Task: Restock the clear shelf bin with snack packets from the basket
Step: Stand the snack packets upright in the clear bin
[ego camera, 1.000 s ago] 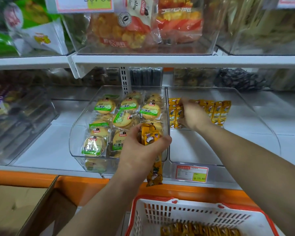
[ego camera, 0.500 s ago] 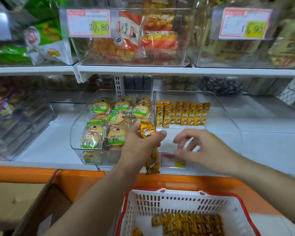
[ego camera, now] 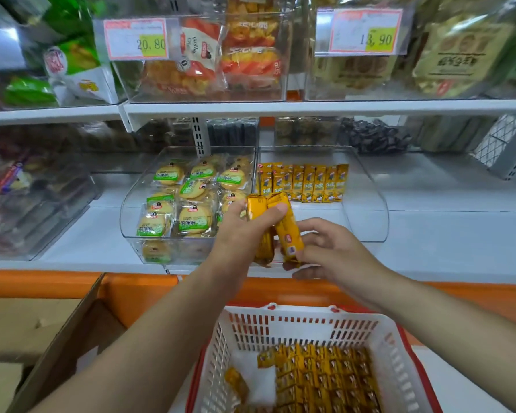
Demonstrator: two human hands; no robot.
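Head camera: I stood at a white shop shelf (ego camera: 444, 234) edged in orange, a second shelf (ego camera: 280, 110) above it carrying clear boxes of bagged snacks with price tags (ego camera: 136, 38) on their fronts. The clear shelf bin (ego camera: 370, 204) sat at the shelf's front edge, touching a neighbouring bin (ego camera: 131, 210) of round biscuits (ego camera: 191, 198) on its left. A row of yellow packets (ego camera: 304, 183) stood upright along the back wall of the clear bin, from its back left corner to about halfway across.

My left hand (ego camera: 245, 225) was curled tightly round a bunch of snack packets (ego camera: 286, 231), thumb across their tops, holding them in front of the bin's front left corner. My right hand (ego camera: 334, 251) pinched the lower end of one of them between thumb and fingertips.

The white basket (ego camera: 310, 326) with red trim stood below the shelf's front edge, more yellow packets (ego camera: 319, 374) packed along its right side. A cardboard box (ego camera: 42, 338) lay open to its left.

Half a second earlier my right hand had hung spread and clear of the bunch; a second earlier it had been inside the bin at the row. My left had kept its grip throughout.
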